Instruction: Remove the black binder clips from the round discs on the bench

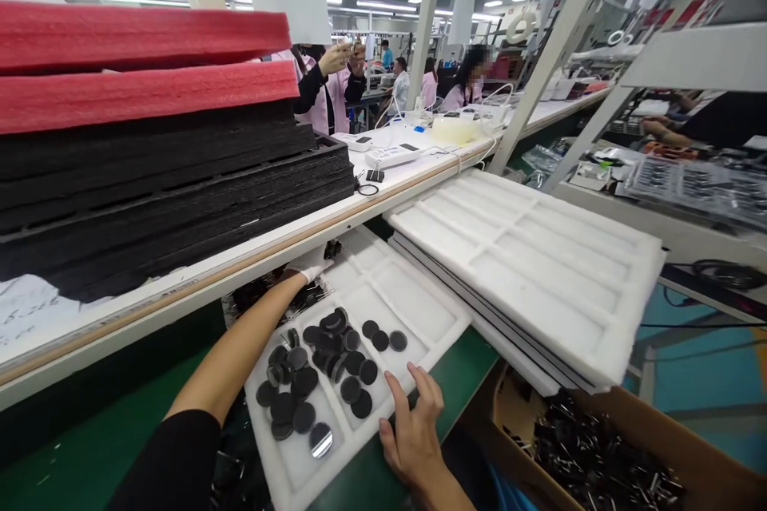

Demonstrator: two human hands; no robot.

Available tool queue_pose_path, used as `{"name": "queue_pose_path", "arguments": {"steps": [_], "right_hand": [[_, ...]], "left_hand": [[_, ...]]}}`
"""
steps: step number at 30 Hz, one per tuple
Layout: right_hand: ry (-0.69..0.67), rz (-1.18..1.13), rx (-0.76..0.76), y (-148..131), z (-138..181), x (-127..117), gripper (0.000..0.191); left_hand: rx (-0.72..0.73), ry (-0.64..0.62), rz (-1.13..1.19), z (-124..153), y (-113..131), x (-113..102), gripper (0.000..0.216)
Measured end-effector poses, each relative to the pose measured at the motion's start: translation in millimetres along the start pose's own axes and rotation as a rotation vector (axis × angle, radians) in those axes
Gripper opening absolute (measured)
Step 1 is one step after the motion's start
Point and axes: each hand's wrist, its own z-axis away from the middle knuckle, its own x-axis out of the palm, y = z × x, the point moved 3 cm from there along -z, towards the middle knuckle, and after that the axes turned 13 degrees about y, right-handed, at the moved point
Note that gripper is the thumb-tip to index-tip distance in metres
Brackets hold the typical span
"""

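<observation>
My left hand [308,263], in a white glove, reaches under the edge of the raised shelf. Its fingers are partly hidden and close around a small black clump that looks like binder clips [332,249]. More black clips with wire handles [305,299] lie below that hand. A white foam tray [359,447] with compartments slants across the green bench. Loose round black discs [327,343] lie in its near compartments, one of them shiny [321,440]. My right hand [416,423] is bare and open, fingers spread at the tray's near right rim, holding nothing.
Stacked white foam trays [539,263] stand to the right. Below them a cardboard box [677,431] holds many black clips. Black foam [149,176] and red foam [144,88] are piled on the shelf [288,235] at left. Co-workers [329,88] are beyond.
</observation>
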Motion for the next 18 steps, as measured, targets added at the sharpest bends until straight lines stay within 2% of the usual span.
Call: {"name": "queue_pose_path", "arguments": {"steps": [5, 10, 13, 16, 18], "right_hand": [[0.004, -0.003, -0.004, -0.7, -0.3, -0.8, 0.047], [0.018, -0.002, -0.03, -3.1, 1.5, -0.8, 0.047], [0.026, 0.003, -0.039, -4.5, 0.9, -0.3, 0.048], [0.046, 0.021, -0.032, -2.9, 2.7, 2.0, 0.046], [0.058, 0.022, -0.03, -1.4, 7.3, 4.5, 0.046]], "left_hand": [[-0.022, -0.016, 0.013, -3.9, -7.4, 9.8, 0.05], [-0.074, -0.03, 0.012, -3.8, -9.5, 7.8, 0.04], [-0.097, -0.015, 0.003, -1.5, -2.5, 2.9, 0.034], [-0.113, 0.057, -0.012, 5.8, 9.8, -8.8, 0.043], [-0.096, 0.07, -0.009, 20.6, 19.1, -21.7, 0.052]]}}
